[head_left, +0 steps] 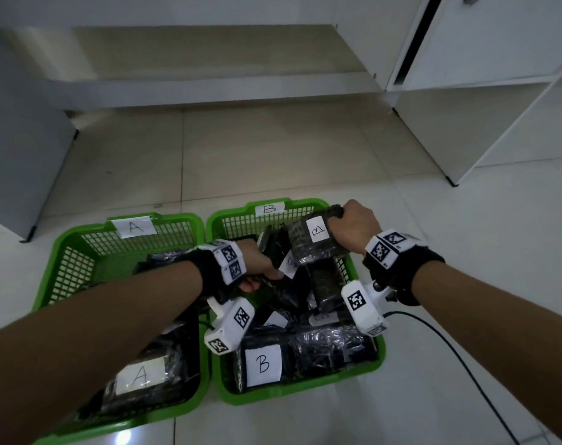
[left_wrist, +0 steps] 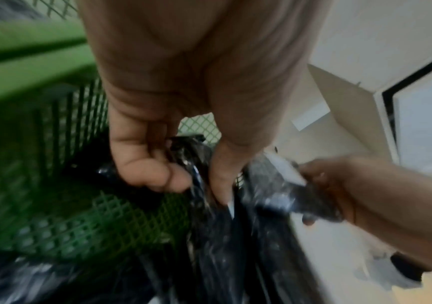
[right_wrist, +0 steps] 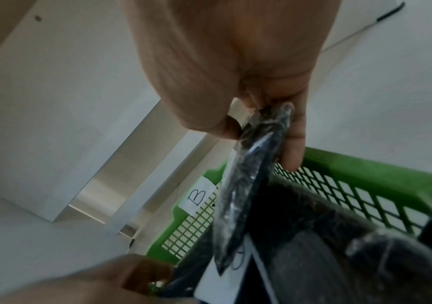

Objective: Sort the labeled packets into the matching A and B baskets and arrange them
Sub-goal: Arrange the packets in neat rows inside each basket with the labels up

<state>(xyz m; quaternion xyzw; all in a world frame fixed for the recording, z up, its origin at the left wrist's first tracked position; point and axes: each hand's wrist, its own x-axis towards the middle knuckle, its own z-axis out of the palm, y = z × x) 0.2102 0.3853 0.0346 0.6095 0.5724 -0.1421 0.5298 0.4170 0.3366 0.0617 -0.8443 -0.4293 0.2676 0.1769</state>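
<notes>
Gripping one packet each, left hand (head_left: 257,268) and right hand (head_left: 356,229) fingers clamped, two green baskets (head_left: 61,271).

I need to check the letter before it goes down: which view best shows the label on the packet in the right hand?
The head view: the packet in the right hand faces the camera, its B legible. The right wrist view shows it edge-on; the left wrist view shows only a blur.

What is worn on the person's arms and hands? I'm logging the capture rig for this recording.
Both forearms are bare, no sleeves. Each wrist has a black wrap with a white band printed with black square markers. The left hand and right hand wear no gloves. Under each wrist hangs a white camera block with similar markers; a black cable trails from the right one.
</notes>
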